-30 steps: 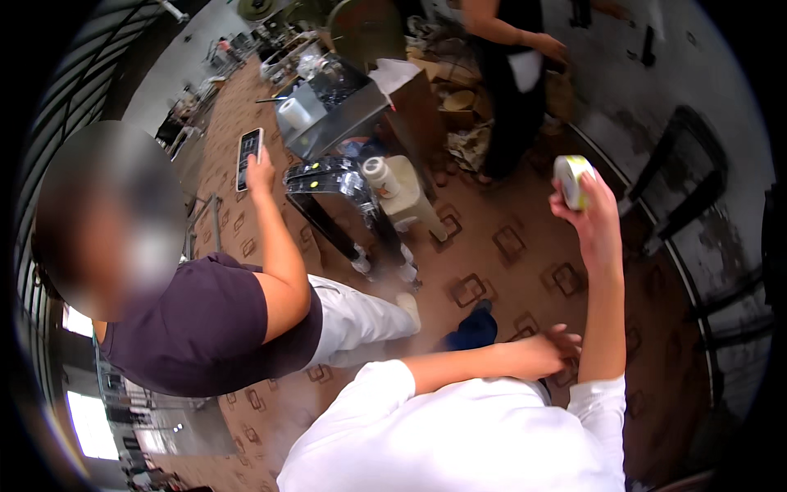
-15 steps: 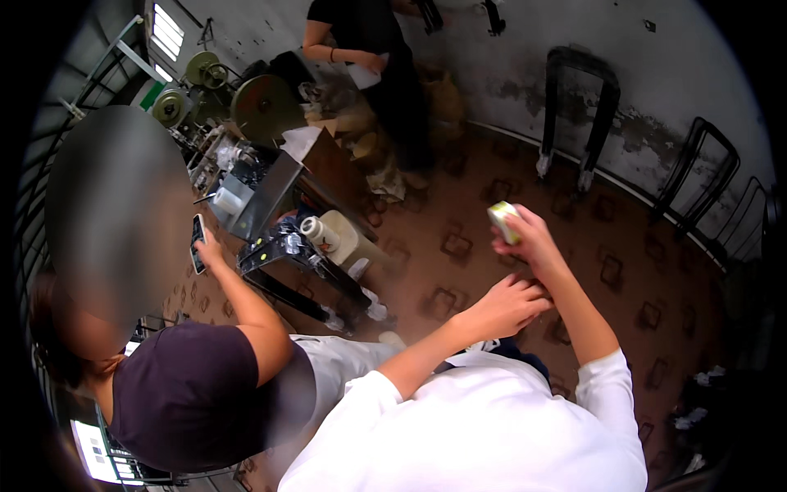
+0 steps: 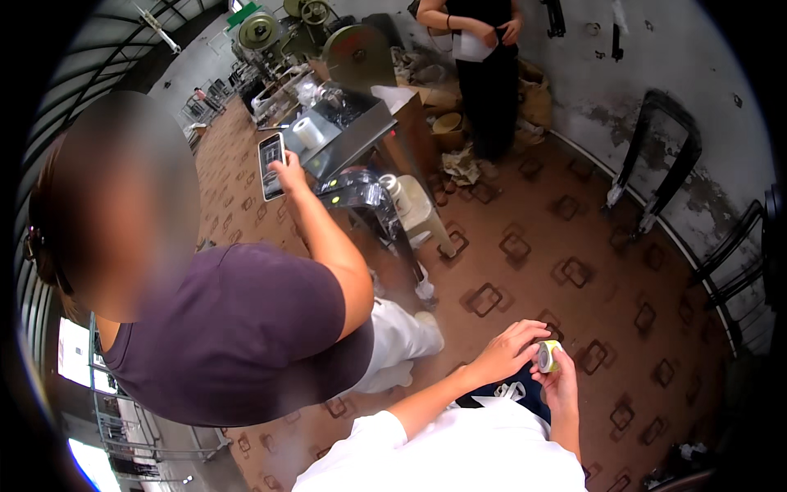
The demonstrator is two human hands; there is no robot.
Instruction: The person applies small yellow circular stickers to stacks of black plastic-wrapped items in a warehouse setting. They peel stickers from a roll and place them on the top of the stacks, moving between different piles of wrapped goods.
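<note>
In front of my body, my right hand (image 3: 560, 382) grips a small, rounded, white and yellow-green object (image 3: 548, 356) with a greyish round face; I cannot make out its exact kind. My left hand (image 3: 510, 353) is right beside it. The left fingers are stretched out above the object, and the thumb is close to its edge. Whether that thumb touches it cannot be told.
A person in a dark shirt (image 3: 238, 320) stands close on my left, holding a phone (image 3: 272, 166). Another person in black (image 3: 488, 90) stands farther off. A metal table (image 3: 352, 135), a beige stool (image 3: 422, 209) and black frames (image 3: 664, 156) stand around the patterned floor.
My right hand has come down and in toward my body with the small object, turning its round face up. The left fingers have straightened near it. My view has shifted left.
</note>
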